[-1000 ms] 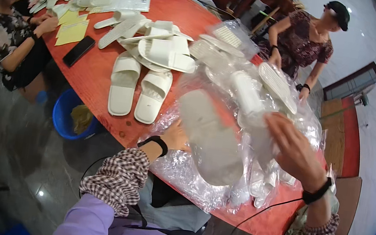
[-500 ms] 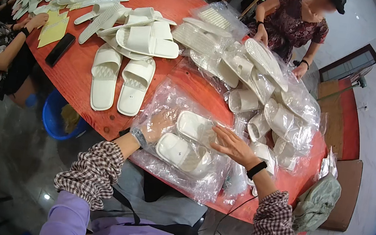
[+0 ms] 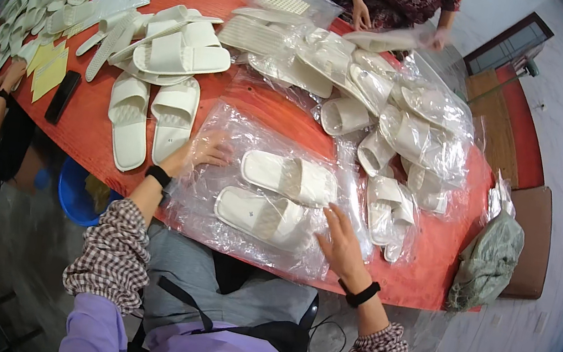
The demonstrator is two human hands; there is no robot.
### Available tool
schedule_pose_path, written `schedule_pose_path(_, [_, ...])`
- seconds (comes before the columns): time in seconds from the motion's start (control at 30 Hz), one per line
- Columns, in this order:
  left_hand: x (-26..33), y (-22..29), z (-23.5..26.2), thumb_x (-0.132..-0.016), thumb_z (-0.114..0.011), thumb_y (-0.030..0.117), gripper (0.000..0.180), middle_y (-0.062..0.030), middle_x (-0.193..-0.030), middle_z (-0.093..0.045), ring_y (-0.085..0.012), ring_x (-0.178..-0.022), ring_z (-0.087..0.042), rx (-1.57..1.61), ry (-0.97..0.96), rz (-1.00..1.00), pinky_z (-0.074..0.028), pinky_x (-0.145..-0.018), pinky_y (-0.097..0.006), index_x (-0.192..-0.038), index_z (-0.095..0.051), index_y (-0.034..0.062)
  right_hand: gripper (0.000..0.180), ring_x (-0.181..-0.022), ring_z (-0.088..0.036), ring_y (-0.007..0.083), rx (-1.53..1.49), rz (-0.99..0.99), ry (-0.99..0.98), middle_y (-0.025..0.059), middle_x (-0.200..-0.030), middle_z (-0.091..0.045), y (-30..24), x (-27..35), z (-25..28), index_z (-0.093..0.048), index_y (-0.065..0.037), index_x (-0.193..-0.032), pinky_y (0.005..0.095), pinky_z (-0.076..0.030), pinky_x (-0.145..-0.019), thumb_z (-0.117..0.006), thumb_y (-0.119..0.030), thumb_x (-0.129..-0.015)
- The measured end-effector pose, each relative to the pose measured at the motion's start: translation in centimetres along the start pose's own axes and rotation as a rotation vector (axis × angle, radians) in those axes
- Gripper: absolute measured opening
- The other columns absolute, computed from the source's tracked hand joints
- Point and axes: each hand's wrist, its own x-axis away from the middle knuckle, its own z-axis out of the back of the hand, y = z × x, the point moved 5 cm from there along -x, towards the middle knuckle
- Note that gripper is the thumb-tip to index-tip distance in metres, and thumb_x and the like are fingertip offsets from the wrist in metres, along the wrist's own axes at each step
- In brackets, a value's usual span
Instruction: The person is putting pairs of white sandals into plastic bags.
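I see one slipper pair [image 3: 277,197] bagged, left hand [image 3: 200,154] and right hand [image 3: 340,242] flat on plastic bag [image 3: 230,133]; loose slippers [image 3: 151,118] left unbagged.

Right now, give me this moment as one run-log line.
left hand: flat on clear plastic bag | right hand: at bag's right edge | in bag: two white slippers | surface: red table

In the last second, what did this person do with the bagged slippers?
The bagged pair of slippers, held up in the air a second ago, came down flat onto the red table. The left hand now rests on the plastic bag's left edge and the right hand presses its right side. The loose pair of slippers beside it stayed where it was.
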Motion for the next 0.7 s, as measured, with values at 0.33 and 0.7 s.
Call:
schedule_pose_path(0.33, [-0.5,1.0,-3.7,-0.095,-0.059,0.021,0.064,-0.0159,-0.114,-0.065,-0.0218,-0.101,-0.064,-0.699,-0.012,0.223,-0.051,-0.085,-0.031,-0.146,-0.025,0.0004,0.083,-0.137,-0.026,0.0481,0.031,-0.011,-0.153,0.0325,-0.147,-0.025,1.7,5.0,-4.2,-0.028,-0.006,-0.148,0.0471,-0.029,-0.113,-0.072,-0.018,-0.079])
schedule_pose_path(0.7, [1.8,2.9,-0.7,-0.089,-0.061,0.011,0.025,-0.0072,-0.085,-0.065,-0.0132,-0.074,-0.064,-0.66,0.621,0.078,-0.051,-0.064,-0.025,-0.111,-0.054,0.0012,0.075,-0.134,-0.035,0.0438,0.158,0.09,-0.131,0.0301,-0.147,-0.03,1.9,6.1,-4.6,-0.032,-0.006,-0.146,0.0447,-0.033,-0.111,-0.069,-0.011,-0.081])
